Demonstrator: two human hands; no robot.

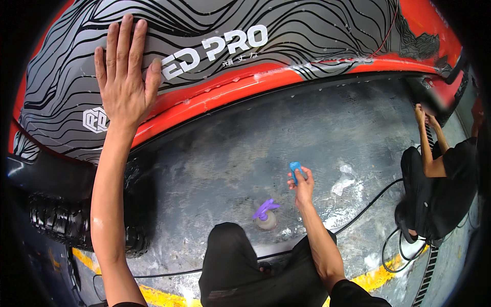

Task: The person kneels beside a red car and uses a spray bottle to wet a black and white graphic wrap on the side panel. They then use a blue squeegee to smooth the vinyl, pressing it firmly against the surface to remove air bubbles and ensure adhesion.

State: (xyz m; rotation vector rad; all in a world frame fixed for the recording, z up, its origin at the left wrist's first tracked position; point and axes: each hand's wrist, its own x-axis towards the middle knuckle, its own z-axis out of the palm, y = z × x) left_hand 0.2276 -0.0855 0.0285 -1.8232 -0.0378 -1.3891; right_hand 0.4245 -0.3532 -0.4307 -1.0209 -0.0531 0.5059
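My left hand [124, 82] lies flat with fingers stretched on the car door [215, 30], which carries a grey wrap with black wavy lines and white lettering. Below the wrap runs the car's glossy red sill [204, 102], dotted with water drops. Away from the car, over the wet floor, my right hand [303, 185] grips a small blue block [295, 173] between thumb and fingers; its exact kind I cannot make out. On the floor between my knees and the car stands a spray bottle [266, 220] with a purple trigger head.
A black tyre [66, 220] with chunky tread is at the left. To the right, a co-worker in black [445, 189] crouches by the car's end. A black hose [368, 204] crosses the wet grey floor [230, 148], near a drain grate [424, 276] and a yellow line [163, 297].
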